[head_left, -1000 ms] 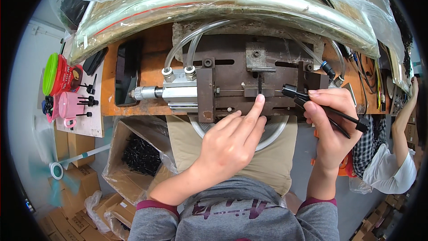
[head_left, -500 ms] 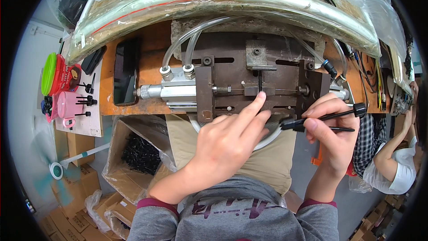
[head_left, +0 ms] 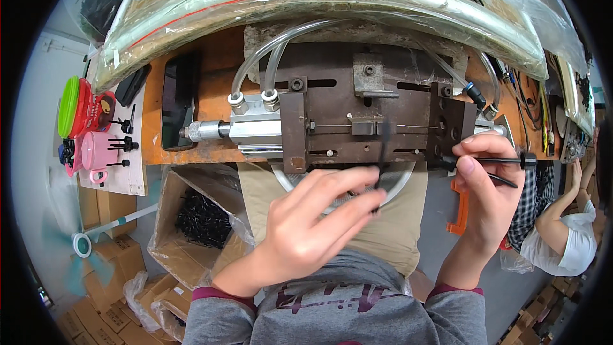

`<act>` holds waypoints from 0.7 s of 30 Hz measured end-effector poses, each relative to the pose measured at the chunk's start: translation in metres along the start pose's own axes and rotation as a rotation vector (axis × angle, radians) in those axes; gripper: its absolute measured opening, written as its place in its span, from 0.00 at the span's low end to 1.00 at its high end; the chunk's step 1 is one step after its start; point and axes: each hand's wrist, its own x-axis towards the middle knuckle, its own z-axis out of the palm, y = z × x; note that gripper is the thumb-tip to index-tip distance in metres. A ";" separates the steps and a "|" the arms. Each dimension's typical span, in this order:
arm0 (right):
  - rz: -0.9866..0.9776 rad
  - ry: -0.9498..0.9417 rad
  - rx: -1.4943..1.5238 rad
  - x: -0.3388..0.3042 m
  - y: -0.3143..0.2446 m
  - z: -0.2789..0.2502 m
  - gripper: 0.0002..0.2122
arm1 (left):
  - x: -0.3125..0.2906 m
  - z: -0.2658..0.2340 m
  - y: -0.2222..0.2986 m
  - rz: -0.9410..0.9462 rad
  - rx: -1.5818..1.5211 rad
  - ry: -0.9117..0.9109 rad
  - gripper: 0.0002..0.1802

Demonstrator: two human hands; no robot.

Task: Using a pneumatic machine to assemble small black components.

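Below the middle of a brown metal fixture point(head_left: 338, 76), my left hand point(head_left: 306, 223) pinches a thin black plastic rod point(head_left: 384, 147), which is smeared by motion. The rod stands roughly upright in front of the small dark central block point(head_left: 365, 128), across which a thin metal pin runs. Off the fixture's right end, my right hand point(head_left: 488, 191) is closed on black knobbed rods point(head_left: 501, 160); at least two shafts show beyond the fingers. A metal stop point(head_left: 369, 75) with a bolt sits behind the central block.
Clear hoses point(head_left: 271, 45) arch from the left metal cylinder point(head_left: 255, 131). A phone point(head_left: 180, 102) lies left on the wooden bench. Below stands a carton point(head_left: 172, 223) of black parts. Pink cup point(head_left: 96, 153) and fan point(head_left: 82, 245) are left; another person point(head_left: 565, 236) is at right.
My left hand has drawn back from the central block toward me, with the black rod now between its fingers. My right hand has shifted slightly right and down with its rods.
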 end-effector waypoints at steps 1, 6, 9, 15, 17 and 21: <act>-0.067 -0.006 -0.066 -0.001 0.001 0.004 0.09 | -0.002 0.010 -0.007 0.061 0.112 0.040 0.18; -0.150 0.000 -0.135 -0.004 0.000 0.017 0.08 | -0.003 0.031 -0.016 0.079 0.363 0.004 0.15; -0.158 0.082 -0.135 -0.009 0.000 0.022 0.10 | 0.001 0.031 -0.012 0.057 0.410 -0.023 0.15; -0.637 0.178 -0.680 -0.008 0.009 0.022 0.13 | 0.005 0.031 -0.010 0.050 0.421 -0.038 0.15; -0.752 0.194 -0.835 -0.008 0.010 0.027 0.14 | 0.004 0.030 -0.011 0.045 0.432 -0.051 0.15; -0.849 0.157 -1.030 -0.009 0.014 0.024 0.15 | 0.005 0.025 -0.011 0.022 0.361 -0.103 0.17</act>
